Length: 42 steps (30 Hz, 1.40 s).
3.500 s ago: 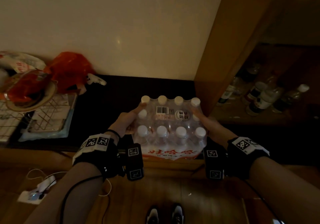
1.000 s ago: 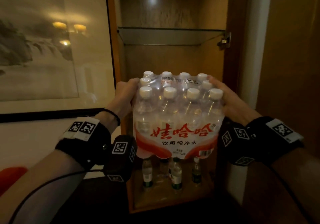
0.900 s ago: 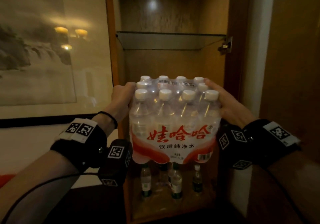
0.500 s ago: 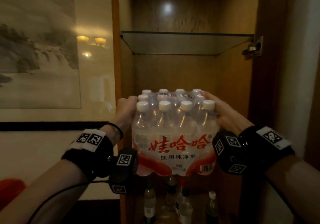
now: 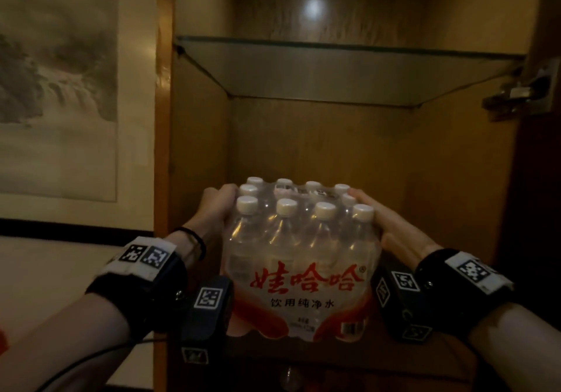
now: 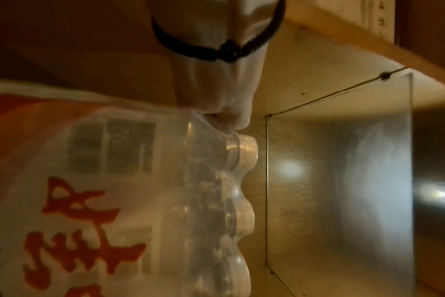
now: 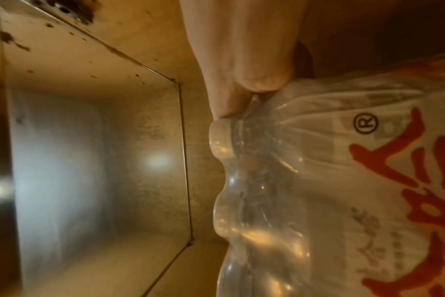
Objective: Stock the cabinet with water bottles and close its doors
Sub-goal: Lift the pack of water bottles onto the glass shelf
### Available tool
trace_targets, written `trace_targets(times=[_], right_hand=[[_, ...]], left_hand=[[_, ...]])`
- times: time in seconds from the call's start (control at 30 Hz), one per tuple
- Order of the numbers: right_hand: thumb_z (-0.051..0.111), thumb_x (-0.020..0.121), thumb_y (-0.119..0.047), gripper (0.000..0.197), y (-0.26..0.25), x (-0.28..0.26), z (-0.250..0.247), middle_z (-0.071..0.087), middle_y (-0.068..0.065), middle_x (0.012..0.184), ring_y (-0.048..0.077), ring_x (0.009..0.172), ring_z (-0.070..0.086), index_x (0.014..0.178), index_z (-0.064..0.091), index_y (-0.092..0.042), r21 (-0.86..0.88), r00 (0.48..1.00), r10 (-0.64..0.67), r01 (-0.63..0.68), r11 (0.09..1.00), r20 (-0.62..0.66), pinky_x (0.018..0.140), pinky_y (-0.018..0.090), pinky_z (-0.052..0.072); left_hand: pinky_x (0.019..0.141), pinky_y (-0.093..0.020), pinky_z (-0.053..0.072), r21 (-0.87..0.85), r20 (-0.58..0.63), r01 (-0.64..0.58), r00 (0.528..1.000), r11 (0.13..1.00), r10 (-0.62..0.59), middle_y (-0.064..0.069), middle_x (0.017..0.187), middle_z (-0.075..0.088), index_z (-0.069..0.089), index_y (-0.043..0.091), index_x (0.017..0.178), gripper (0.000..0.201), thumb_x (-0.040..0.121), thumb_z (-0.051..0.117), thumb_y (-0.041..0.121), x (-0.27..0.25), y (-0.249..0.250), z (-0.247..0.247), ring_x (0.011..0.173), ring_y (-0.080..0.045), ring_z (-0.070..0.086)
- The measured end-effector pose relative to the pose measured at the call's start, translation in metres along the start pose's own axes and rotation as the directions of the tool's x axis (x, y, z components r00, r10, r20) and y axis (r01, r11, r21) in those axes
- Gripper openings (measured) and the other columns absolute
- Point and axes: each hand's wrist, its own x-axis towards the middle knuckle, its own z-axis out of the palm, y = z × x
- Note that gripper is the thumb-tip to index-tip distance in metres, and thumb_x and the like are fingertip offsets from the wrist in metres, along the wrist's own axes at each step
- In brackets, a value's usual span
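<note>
Fingers (image 5: 223,197) of both hands curl around the bottle pack (image 5: 300,258) — clamped between them.

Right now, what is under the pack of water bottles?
The pack of water bottles sits at a wooden shelf, held by left hand and right hand. Below, something dim shows; contact is hidden.

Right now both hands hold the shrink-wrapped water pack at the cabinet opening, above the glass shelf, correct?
Not above. In the head view the left hand and right hand hold the shrink-wrapped water pack below the glass shelf, at the cabinet opening.
</note>
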Motion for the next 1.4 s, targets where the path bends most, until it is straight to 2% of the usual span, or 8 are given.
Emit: trace_targets(times=[0.17,0.33,0.5,0.67,0.87,1.0,1.17,1.4], right_hand=[[0.08,0.066,-0.05,0.057,0.007,0.035,-0.004,0.073,0.014,0.108,0.031,0.097,0.07,0.109,0.072,-0.013,0.028,0.998,0.068,-0.067,0.997,-0.01,0.075,0.039,0.059],[0.068,0.082,-0.044,0.042,0.005,0.05,-0.007,0.073,0.012,0.104,0.023,0.081,0.069,0.111,0.069,-0.014,0.03,0.996,0.089,-0.089,0.996,0.024,0.052,0.027,0.056],[0.064,0.083,-0.05,0.045,0.007,0.057,-0.01,0.07,0.011,0.112,0.025,0.094,0.068,0.116,0.067,-0.019,-0.005,0.996,0.086,-0.086,0.996,0.008,0.068,0.034,0.054],[0.067,0.065,-0.07,0.07,0.011,0.054,-0.013,0.069,0.008,0.119,0.029,0.11,0.064,0.114,0.069,-0.02,-0.141,0.996,0.072,-0.079,0.987,-0.059,0.102,0.046,0.046],[0.071,0.059,-0.071,0.071,0.032,0.069,-0.028,0.072,0.005,0.115,0.027,0.105,0.068,0.113,0.069,-0.025,-0.221,0.997,0.044,-0.058,0.973,-0.068,0.101,0.049,0.047],[0.077,0.034,-0.077,0.118,0.049,0.067,-0.038,0.067,0.01,0.119,0.032,0.113,0.062,0.129,0.054,-0.011,-0.236,0.981,0.075,-0.117,0.965,-0.179,0.096,0.049,0.049],[0.059,0.085,-0.053,0.049,0.046,0.019,-0.018,0.07,0.008,0.103,0.031,0.107,0.061,0.105,0.067,-0.009,-0.248,0.983,0.016,-0.063,0.967,-0.185,0.094,0.044,0.048],[0.037,0.097,-0.027,0.029,0.058,-0.016,-0.001,0.06,0.003,0.073,0.021,0.074,0.056,0.077,0.056,-0.018,-0.149,0.961,-0.047,0.006,0.989,-0.271,0.07,0.032,0.043]], left_hand=[[0.049,-0.028,0.043,0.021,0.021,0.084,0.996,0.996,-0.084,-0.004,0.066,0.058,0.057,0.01,0.069,0.021,0.088,0.048,0.008,0.027,-0.014,0.022,0.057,-0.017,0.055],[0.052,-0.029,0.045,0.033,0.011,0.106,0.994,0.994,-0.107,-0.006,0.072,0.06,0.06,0.008,0.075,0.015,0.088,0.052,0.009,0.052,-0.023,0.031,0.061,-0.018,0.058],[0.039,-0.017,0.046,0.02,0.047,0.119,0.992,0.993,-0.12,-0.002,0.063,0.056,0.056,0.012,0.07,0.022,0.09,0.051,0.007,0.057,-0.03,0.03,0.055,-0.014,0.055],[0.045,-0.024,0.038,-0.005,0.066,0.186,0.981,0.983,-0.185,0.003,0.054,0.047,0.051,0.018,0.062,0.028,0.089,0.053,0.013,0.063,-0.032,0.023,0.047,-0.011,0.045],[0.053,-0.026,0.038,0.107,0.18,0.236,0.951,0.966,-0.252,0.001,0.061,0.048,0.051,0.02,0.06,0.032,0.091,0.053,0.021,0.061,-0.029,0.009,0.054,-0.014,0.044],[0.045,-0.022,0.035,0.067,0.168,0.239,0.954,0.969,-0.247,0.007,0.043,0.044,0.047,0.02,0.055,0.038,0.092,0.056,0.019,0.052,-0.03,0.006,0.038,-0.008,0.041],[0.038,-0.016,0.035,0.049,0.117,0.194,0.973,0.98,-0.199,0.007,0.049,0.04,0.044,0.021,0.06,0.034,0.094,0.048,0.016,0.035,-0.031,0.011,0.039,-0.008,0.039],[0.048,-0.025,0.034,-0.026,0.191,0.165,0.969,0.986,-0.157,0.007,0.051,0.044,0.047,0.024,0.058,0.036,0.093,0.045,0.026,0.006,-0.04,0.001,0.043,-0.011,0.04]])
